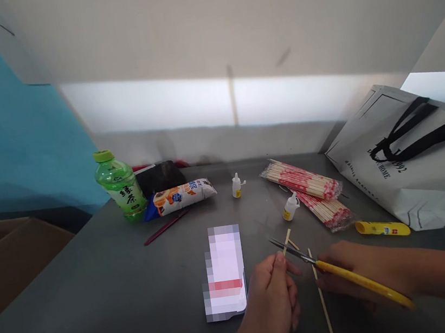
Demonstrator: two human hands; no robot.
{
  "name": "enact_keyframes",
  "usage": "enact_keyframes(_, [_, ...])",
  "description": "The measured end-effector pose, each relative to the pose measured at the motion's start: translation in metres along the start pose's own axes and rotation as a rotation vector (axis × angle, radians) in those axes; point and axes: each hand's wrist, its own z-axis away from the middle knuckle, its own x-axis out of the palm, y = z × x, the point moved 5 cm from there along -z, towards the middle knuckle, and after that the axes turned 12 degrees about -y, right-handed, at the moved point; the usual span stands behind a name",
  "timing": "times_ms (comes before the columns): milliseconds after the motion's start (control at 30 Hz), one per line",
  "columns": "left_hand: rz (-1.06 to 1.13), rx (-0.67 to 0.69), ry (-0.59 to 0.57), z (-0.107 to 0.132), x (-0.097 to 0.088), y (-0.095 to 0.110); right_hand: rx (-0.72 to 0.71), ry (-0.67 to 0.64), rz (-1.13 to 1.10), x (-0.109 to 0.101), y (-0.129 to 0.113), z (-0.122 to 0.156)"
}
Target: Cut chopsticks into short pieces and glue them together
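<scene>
My left hand (271,302) pinches a thin wooden stick (286,240) between thumb and fingers, low in the middle of the grey table (110,307). My right hand (359,271) grips yellow-handled scissors (343,273); their dark blades reach left and cross the stick just beyond my left fingertips. A short cut piece of stick (294,244) lies beside the held one. A longer stick (323,301) lies on the table between my two hands, running toward me.
A phone (223,270) lies left of my hands. Two glue bottles (236,185) (290,206), two packs of sticks (302,179) (326,210), a yellow cutter (382,228), a white tote bag (414,163), a green tea bottle (120,185), a snack packet (183,194) and a red stick (165,227) sit farther back.
</scene>
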Motion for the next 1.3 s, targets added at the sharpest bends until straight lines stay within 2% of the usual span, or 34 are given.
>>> enact_keyframes(267, [-0.039, -0.017, -0.005, -0.002, 0.001, -0.001, 0.05, 0.035, 0.023, 0.002, 0.002, -0.006])
enact_keyframes(467, [-0.085, -0.027, -0.011, -0.003, -0.001, -0.001, 0.042, -0.115, -0.043, 0.001, 0.007, 0.0])
enact_keyframes(567, [-0.098, -0.031, -0.017, -0.003, -0.001, -0.002, 0.023, -0.144, -0.05, 0.0, 0.008, 0.001])
enact_keyframes(833, [-0.107, -0.022, -0.008, -0.003, 0.0, 0.001, 0.054, -0.077, -0.014, -0.001, 0.01, -0.001])
enact_keyframes(1133, [-0.101, -0.037, 0.007, -0.005, -0.002, -0.002, 0.093, 0.028, 0.105, -0.003, -0.009, 0.003])
enact_keyframes(1300, [-0.101, -0.04, 0.003, -0.004, -0.002, -0.005, 0.108, 0.037, 0.15, -0.004, -0.008, 0.002])
